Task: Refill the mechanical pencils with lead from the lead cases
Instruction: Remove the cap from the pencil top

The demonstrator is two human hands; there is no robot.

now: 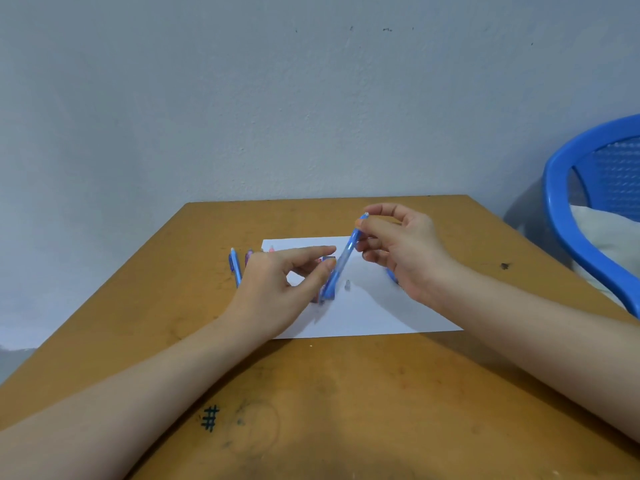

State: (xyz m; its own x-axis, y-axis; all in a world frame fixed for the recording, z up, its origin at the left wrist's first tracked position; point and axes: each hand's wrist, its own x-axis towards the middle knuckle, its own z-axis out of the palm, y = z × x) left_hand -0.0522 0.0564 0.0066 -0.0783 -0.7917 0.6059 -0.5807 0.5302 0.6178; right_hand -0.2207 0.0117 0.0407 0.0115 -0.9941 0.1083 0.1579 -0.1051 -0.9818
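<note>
My right hand (405, 251) pinches the upper end of a blue mechanical pencil (341, 263), which slants down to the left over the white paper sheet (374, 313). My left hand (273, 289) is beside the pencil's lower half with fingers spread, the thumb close to the barrel; I cannot tell if it touches. A lead case (323, 260) with a red and blue label lies partly hidden behind the pencil. A small grey cap (347, 285) rests on the paper. A blue pencil (235, 268), a purple one (248, 256) and a pink one (271, 249) lie behind my left hand.
The brown wooden table (346, 393) stands against a pale wall, with a black hash mark (210, 418) near the front. A blue plastic chair (595, 202) holding a white cloth stands at the right. Another blue item (391, 276) peeks out under my right hand.
</note>
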